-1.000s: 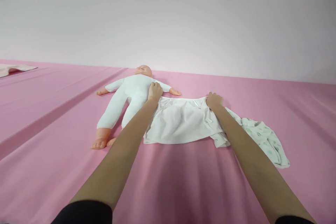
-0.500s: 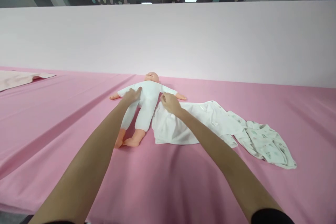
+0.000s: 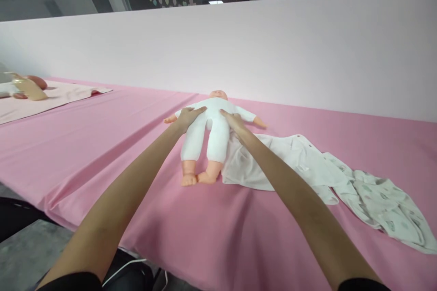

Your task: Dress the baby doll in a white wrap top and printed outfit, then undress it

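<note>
A baby doll [image 3: 210,120] in a white body suit lies on its back on the pink cloth, feet towards me and arms spread. My left hand [image 3: 190,117] grips its waist on the left, thumb over the front. On the right side of the waist my right hand [image 3: 236,122] holds it the same way; the fingers of both hands are partly hidden underneath. Beside the doll's leg, under my right forearm, lies a white baby garment [image 3: 293,157] with small snaps along its edge. A patterned white garment [image 3: 385,202] adjoins it at the right.
The pink cloth [image 3: 112,145] covers a table whose front edge shows at lower left. A white low wall [image 3: 218,45] runs behind. On a pale pink mat [image 3: 68,95] at far left lie a doll-like thing and a blurred tan object [image 3: 30,88]. A white cable [image 3: 126,264] hangs below.
My right hand has moved from beside the doll onto its waist, and the left hand has closed around the other side. The doll now lies straighter. The view has swung left.
</note>
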Available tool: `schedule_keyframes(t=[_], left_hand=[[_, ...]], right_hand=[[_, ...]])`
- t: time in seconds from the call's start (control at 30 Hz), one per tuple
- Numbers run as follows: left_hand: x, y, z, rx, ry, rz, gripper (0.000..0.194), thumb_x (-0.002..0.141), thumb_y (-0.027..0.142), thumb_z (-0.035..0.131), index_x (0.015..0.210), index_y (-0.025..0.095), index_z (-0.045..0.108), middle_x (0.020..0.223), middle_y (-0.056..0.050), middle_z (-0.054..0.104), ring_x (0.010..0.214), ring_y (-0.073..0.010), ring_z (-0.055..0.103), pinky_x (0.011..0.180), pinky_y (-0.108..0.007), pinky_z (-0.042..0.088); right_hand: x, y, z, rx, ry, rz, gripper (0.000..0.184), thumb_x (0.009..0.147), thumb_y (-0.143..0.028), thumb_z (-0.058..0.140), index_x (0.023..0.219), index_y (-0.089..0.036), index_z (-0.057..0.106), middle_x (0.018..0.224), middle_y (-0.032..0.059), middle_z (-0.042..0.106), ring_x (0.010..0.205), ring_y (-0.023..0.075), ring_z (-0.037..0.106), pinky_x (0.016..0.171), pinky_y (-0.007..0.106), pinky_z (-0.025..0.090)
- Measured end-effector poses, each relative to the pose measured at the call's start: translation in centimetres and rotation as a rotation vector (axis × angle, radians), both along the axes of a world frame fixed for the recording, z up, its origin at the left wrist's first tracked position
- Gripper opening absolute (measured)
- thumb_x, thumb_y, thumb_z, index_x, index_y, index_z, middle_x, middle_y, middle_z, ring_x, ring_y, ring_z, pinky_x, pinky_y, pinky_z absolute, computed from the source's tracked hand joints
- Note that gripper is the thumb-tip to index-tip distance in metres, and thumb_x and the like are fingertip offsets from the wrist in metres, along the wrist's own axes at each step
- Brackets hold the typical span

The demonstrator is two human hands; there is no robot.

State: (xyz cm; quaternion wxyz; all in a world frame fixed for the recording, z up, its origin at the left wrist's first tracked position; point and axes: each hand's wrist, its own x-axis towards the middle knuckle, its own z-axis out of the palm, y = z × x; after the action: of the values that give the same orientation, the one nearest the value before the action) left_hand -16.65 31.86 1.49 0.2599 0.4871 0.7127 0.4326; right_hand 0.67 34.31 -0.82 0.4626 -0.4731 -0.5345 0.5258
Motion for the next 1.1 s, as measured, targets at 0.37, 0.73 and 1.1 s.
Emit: schedule_keyframes(t=[0.37,0.73,1.1], left_hand=[[14.2,-11.5,1.8,0.376,-0.262,-0.508,0.058,0.079,0.048,0.059,0.129,0.023,0.047,0.126,-0.006,0.057,0.114,-0.0246,0.056,0.093,-0.037,0.049],[19.8,-12.7,-3.2,0.108,-0.114,-0.534,0.085,0.072,0.064,0.058,0.141,0.023,0.028,0.145,-0.01,0.037,0.133,-0.0273,0.037,0.105,-0.039,0.036],[19.2,-10.6,-5.6,0.098,0.046,-0.579,0.047,0.087,0.054,0.038,0.121,0.022,0.041,0.11,-0.007,0.062,0.104,-0.0218,0.057,0.094,-0.038,0.042]], right_hand=[[14.8,-8.9,6.3,-0.077,0.237,0.167,0.048,0.089,-0.055,0.039,0.108,-0.015,0.057,0.084,0.0098,0.066,0.09,0.0238,0.062,0.082,0.037,0.052],[22.2,-10.4,-0.6,-0.37,0.441,0.125,0.041,0.086,-0.043,0.049,0.11,-0.011,0.058,0.088,0.0113,0.069,0.084,0.0246,0.066,0.079,0.038,0.055],[23.4,-10.0,-2.5,-0.412,0.314,0.091,0.038,0.087,-0.043,0.049,0.105,-0.012,0.059,0.088,0.0111,0.069,0.087,0.0234,0.066,0.081,0.035,0.054]])
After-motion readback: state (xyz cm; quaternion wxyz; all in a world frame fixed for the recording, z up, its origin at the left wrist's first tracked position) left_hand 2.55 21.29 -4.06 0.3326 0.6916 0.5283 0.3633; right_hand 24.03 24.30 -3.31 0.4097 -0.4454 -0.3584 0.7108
